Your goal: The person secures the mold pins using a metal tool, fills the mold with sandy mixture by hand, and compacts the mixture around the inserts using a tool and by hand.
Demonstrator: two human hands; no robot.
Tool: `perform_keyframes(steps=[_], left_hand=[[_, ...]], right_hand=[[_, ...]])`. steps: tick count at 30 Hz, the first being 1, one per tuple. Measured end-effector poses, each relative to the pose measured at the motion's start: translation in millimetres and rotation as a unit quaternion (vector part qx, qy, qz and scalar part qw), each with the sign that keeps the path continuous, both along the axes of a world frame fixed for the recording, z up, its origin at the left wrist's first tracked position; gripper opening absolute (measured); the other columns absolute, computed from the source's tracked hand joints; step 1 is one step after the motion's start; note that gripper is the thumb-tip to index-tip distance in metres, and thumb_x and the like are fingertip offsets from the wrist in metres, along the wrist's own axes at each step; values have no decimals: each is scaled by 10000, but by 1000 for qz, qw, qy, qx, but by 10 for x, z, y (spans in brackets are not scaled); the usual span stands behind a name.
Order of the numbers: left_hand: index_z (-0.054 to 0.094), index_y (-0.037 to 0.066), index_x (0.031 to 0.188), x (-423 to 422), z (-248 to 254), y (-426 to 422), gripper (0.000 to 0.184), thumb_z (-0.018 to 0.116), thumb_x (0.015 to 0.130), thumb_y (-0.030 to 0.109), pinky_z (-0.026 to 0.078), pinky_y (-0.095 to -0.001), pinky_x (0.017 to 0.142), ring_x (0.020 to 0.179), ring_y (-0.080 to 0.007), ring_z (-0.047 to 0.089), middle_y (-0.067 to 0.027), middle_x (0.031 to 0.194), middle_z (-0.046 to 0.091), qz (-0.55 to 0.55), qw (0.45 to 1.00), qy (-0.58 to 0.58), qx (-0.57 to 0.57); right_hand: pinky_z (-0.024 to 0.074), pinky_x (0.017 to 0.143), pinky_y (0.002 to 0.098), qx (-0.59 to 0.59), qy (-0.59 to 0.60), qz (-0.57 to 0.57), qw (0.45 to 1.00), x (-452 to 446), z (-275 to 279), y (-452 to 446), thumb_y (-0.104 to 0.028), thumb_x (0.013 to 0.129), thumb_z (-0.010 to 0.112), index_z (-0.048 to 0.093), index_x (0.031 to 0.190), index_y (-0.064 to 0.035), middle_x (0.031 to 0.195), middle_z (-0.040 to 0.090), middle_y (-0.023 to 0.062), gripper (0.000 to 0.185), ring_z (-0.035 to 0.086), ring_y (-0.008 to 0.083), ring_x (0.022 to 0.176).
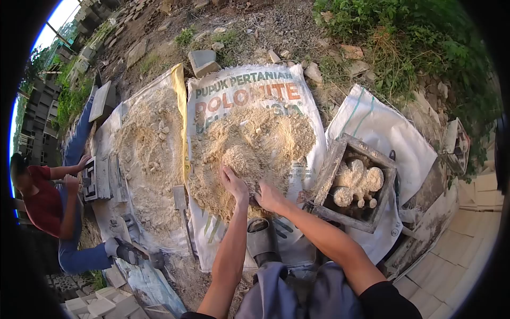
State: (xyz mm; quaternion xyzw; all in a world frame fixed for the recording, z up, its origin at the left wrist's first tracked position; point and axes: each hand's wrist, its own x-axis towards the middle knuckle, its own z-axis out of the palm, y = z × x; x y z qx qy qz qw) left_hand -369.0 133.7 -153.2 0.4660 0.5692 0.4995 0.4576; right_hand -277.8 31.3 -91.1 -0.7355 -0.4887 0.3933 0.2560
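A heap of pale yellowish crumbly material (212, 149) lies on a printed white sack (244, 80) in front of me. My left hand (234, 186) is at the near side of the heap, its fingers against a rounded lump (239, 158) of the same material. Close to its right, my right hand (270, 198) rests low at the heap's edge, fingers curled; what it holds, if anything, is hidden. To the right stands a wooden box (383, 199) with several rounded pale lumps (358, 183) inside.
A co-worker in a red shirt (45, 199) sits at the left, hands at a block-shaped mould (95, 179). Another powder heap (151, 159) lies on the left sack. A trowel-like tool (180, 199) lies between the sacks. Pale blocks (441, 250) are at the lower right.
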Motion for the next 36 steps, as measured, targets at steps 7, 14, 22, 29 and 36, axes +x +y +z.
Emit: perform_keyframes(steps=[7,14,22,29,36], left_hand=[[470,-62,1318,446,790,-424,461,365,1027,279,325,-336,1044,1232,-237,448,-170,1349,487,7,997,-77,-3],[495,-59,1283,1401,1461,-1352,374,412,1005,176,336,-339,1013,1160,-254,478,-165,1271,494,-197,976,-86,30],[521,-58,1213,2117,1451,-1975,345,406,997,185,346,-390,1030,1197,-331,479,-218,1271,501,-418,894,32,158],[549,-12,1189,2339,1654,-1780,302,447,977,177,344,-445,1046,1246,-371,448,-223,1306,505,-559,777,101,271],[368,32,1398,2475,1508,-1516,525,349,980,349,156,-486,1159,1418,-350,206,-173,1491,314,-691,551,292,367]], right_hand=[[458,685,524,-9,58,-60,996,329,744,-460,-181,812,615,472,1067,98,803,583,359,404,581,518,816],[450,655,513,30,-7,-220,975,836,1332,-1536,-155,795,644,469,1108,92,757,585,306,436,585,492,764],[473,697,506,-10,-146,-353,924,1395,1283,-2532,-125,800,648,464,1105,38,851,610,265,392,597,453,821],[503,658,442,40,-289,-359,887,1746,1202,-2955,-105,792,663,488,1129,-22,957,589,150,389,616,357,794],[494,702,455,84,-265,-412,868,1867,884,-3140,-103,803,662,523,1095,8,945,595,189,341,595,399,829]])
